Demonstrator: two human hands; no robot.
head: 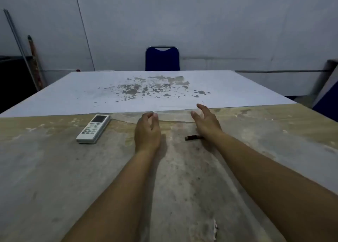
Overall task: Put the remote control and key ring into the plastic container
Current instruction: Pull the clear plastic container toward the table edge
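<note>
I read this as the very start of the job: neither item is in the plastic container [157, 116], and both hands are only reaching toward it. The container is clear and hard to make out; I see what seems to be its pale, shallow outline at about twelve o'clock from my hands, lying along the seam where the bare table [54, 168] meets the white sheet [73, 93], but I cannot tell its exact walls or depth. My left hand [147, 130] has its fingers curled loosely, thumb near the fingertips, right at the container's near edge; it holds nothing that I can see. My right hand [205, 122] is spread wide, palm turned inward, also empty, at the container's right end. The remote control [93, 128] lies flat at nine o'clock from the left hand, well apart from it, screen end pointing away. A small dark object [193, 137] lies on the table just under my right wrist, at about six o'clock from that hand; it may be the key ring, though it is too small and dim to say. My guess is the next move calls for steadying or drawing in the container with both hands, then swinging the left hand out to the remote.
</note>
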